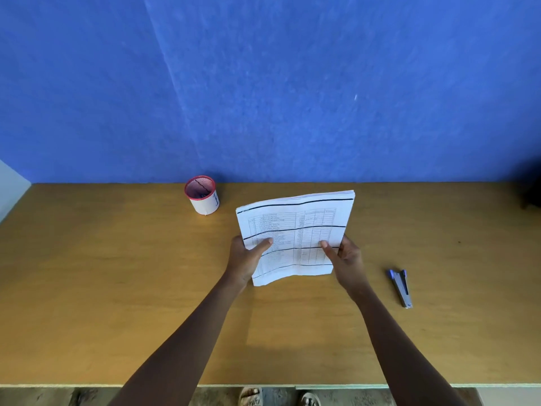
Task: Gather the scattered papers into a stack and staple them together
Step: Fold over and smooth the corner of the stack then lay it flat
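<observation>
Both hands, left (244, 259) and right (348, 259), pinch the papers (295, 235) upright above the desk (117, 273), left of the stapler (401, 287); ease the fingers and tap the bottom edge down so the sheets square up before stapling.

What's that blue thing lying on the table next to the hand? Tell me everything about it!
That is the stapler, small, with a blue-purple top and a grey metal underside. It lies flat on the brown wooden table, closed, its length pointing roughly away from the person. It sits beyond the right hand, apart from it and from the paper stack. Nothing touches it except the table.
</observation>
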{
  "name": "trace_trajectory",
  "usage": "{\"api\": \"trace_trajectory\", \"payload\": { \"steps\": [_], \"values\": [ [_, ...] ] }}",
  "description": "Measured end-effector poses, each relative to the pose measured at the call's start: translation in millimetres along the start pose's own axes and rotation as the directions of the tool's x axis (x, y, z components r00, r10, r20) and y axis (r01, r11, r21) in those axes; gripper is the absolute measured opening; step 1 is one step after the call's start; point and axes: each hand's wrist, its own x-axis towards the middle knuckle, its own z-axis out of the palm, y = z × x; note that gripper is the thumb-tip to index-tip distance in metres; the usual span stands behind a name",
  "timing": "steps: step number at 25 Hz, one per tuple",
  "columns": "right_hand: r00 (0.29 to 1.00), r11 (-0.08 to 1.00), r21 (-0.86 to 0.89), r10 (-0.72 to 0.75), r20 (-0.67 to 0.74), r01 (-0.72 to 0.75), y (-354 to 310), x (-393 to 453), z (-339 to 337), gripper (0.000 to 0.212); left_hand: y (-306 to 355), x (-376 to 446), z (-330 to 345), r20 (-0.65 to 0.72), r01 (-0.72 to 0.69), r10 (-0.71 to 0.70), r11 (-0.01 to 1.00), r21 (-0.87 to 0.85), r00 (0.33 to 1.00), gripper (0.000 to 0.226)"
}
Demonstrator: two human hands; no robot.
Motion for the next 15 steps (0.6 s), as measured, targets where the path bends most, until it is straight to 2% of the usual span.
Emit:
{"api": "trace_trajectory", "payload": {
  "steps": [4,9,11,15],
  "values": [
    [0.998,0.997,-0.065,0.046,0.032,-0.044,18.2,2.4,1.5,0.014,-26.3,1.8,2.8,-0.014,0.136,-0.136,0.990,0.033,0.991,0.024],
    [0.993,0.964,-0.264,-0.018,-0.114,-0.013,29.2,22.5,13.0,0.009,-32.7,27.1,1.2,0.015,0.149,-0.150,0.987,0.059,0.989,0.026],
    [0.990,0.952,-0.304,-0.010,-0.138,-0.033,38.7,29.9,21.9,0.021,-33.6,41.3,-0.4,0.000,0.248,-0.249,0.965,0.085,0.968,0.029],
    [0.990,0.924,-0.375,0.029,-0.138,-0.079,51.0,41.0,42.3,0.026,-46.1,66.0,-7.0,-0.121,0.471,-0.462,0.880,0.065,0.879,0.030]
  ]
}}
